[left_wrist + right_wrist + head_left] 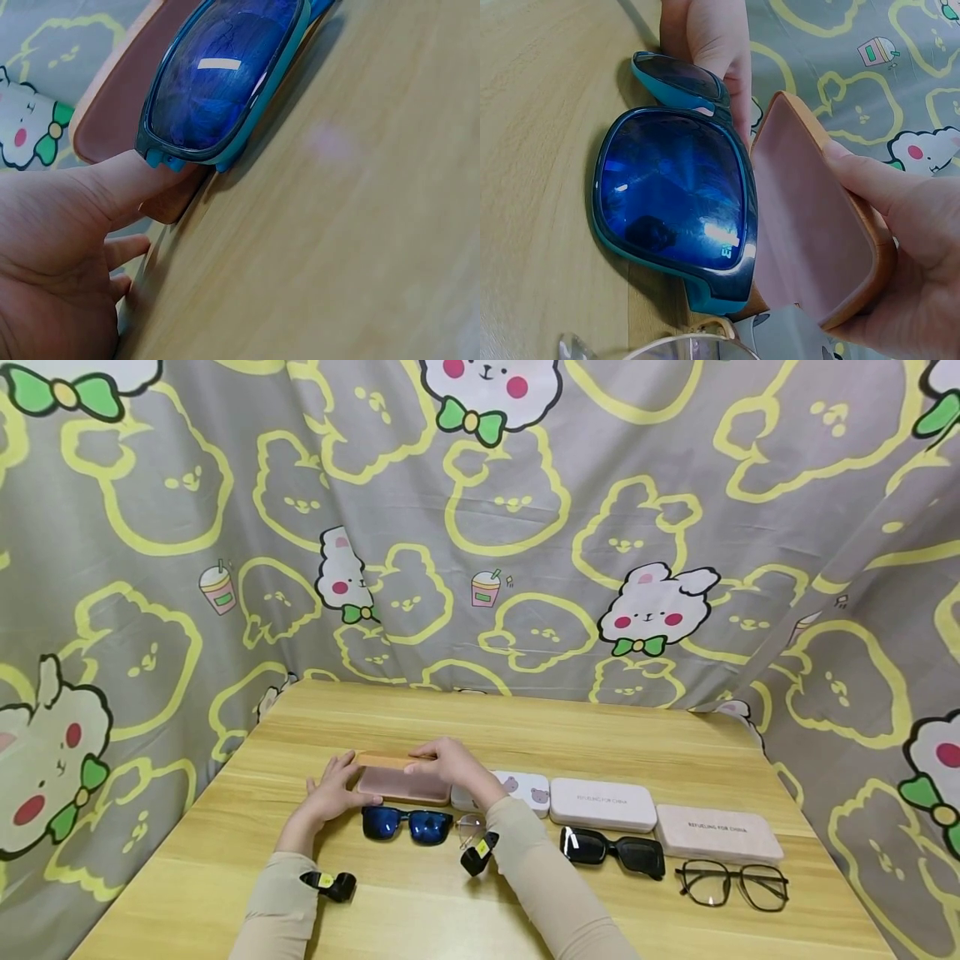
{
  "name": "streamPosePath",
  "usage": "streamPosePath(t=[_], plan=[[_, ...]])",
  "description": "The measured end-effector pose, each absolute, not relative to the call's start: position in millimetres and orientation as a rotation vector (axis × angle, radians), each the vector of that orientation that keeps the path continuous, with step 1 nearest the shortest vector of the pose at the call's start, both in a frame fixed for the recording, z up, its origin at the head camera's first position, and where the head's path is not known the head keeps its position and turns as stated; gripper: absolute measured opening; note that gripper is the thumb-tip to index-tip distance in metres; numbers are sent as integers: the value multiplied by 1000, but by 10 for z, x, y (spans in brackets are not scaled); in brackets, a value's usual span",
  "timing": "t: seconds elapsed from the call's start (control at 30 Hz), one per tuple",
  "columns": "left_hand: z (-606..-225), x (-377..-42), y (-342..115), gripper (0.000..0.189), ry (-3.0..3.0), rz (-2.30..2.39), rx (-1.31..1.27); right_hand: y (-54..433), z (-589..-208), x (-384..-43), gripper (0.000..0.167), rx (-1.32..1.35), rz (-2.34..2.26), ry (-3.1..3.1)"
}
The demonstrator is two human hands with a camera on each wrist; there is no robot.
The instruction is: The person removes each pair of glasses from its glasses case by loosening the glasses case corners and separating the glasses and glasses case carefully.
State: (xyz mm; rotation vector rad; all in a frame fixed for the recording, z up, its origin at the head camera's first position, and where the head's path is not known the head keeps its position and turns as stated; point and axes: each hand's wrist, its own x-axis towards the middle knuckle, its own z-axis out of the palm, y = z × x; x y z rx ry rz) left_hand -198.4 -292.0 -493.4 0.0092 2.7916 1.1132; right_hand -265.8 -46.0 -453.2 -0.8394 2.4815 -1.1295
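A brown glasses case (405, 785) with a pinkish lining lies with its lid raised at the left of the row. My left hand (327, 793) grips its left end, thumb along the front edge and fingers at the back. The lid (810, 202) is held by my right hand (455, 768), the thumb on its rim and the other fingers behind. Just in front of the case are sunglasses (407, 825) with blue mirrored lenses, which overlap the left thumb in the left wrist view. Thin-framed glasses (470, 828) sit to their right, partly hidden by the right wrist's camera.
Rightward along the wooden table (420, 910) follow a bear-print case (531, 792), a white case (602, 804) and a pale pink case (718, 832), all closed. Black sunglasses (613, 852) and black-framed glasses (733, 887) lie before them. A patterned curtain (525, 543) surrounds the table.
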Motion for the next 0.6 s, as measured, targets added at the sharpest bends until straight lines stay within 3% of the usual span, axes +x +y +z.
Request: streamPosePath(t=[0.6], plan=[[-4925, -1988, -2923, 96, 2788, 1138, 2, -478, -4499, -2605, 45, -827, -1075, 2535]])
